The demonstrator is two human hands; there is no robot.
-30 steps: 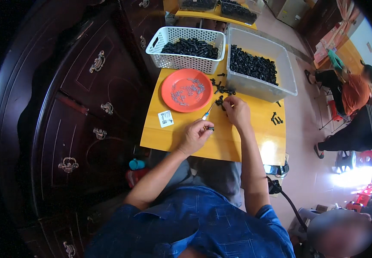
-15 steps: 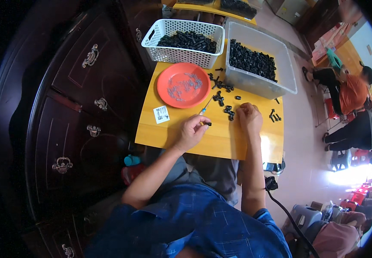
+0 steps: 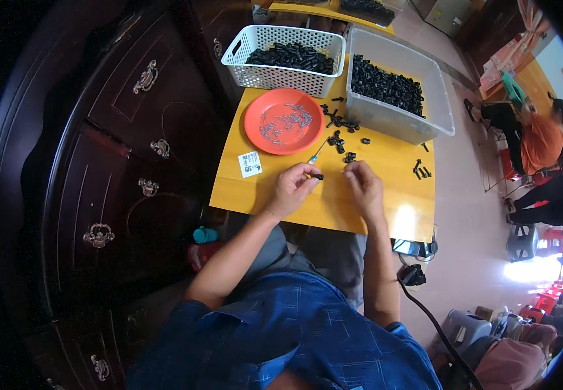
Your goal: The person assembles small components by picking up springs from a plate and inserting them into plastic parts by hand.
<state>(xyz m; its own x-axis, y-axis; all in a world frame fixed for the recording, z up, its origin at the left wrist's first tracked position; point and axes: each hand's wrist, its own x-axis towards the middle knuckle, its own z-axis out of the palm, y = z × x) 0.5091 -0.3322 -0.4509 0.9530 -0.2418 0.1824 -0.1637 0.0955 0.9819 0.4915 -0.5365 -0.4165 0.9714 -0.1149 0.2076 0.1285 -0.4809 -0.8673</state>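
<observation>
Over the near middle of the yellow table, my left hand (image 3: 290, 192) is closed around a thin screwdriver (image 3: 318, 153) whose shaft points up and away. The same fingers also pinch a small black plastic part (image 3: 316, 177). To its right, my right hand (image 3: 366, 190) has thumb and fingers drawn together just below a few short black pieces (image 3: 350, 157). Whatever may be between those fingertips is too small to make out. A red plate (image 3: 261, 130) with many tiny metal pieces, apparently screws, lies beyond my left hand.
At the back stand a white perforated basket (image 3: 242, 76) and a clear plastic bin (image 3: 385, 123), both holding black parts. Loose black parts (image 3: 422, 170) lie at the table's right. A white label card (image 3: 250, 164) sits left. Dark drawers (image 3: 125, 188) flank the table; people sit off to the right.
My right hand has shifted left, closer to my left hand and the short black pieces. The left hand keeps the screwdriver and black part. The whole view has shifted slightly.
</observation>
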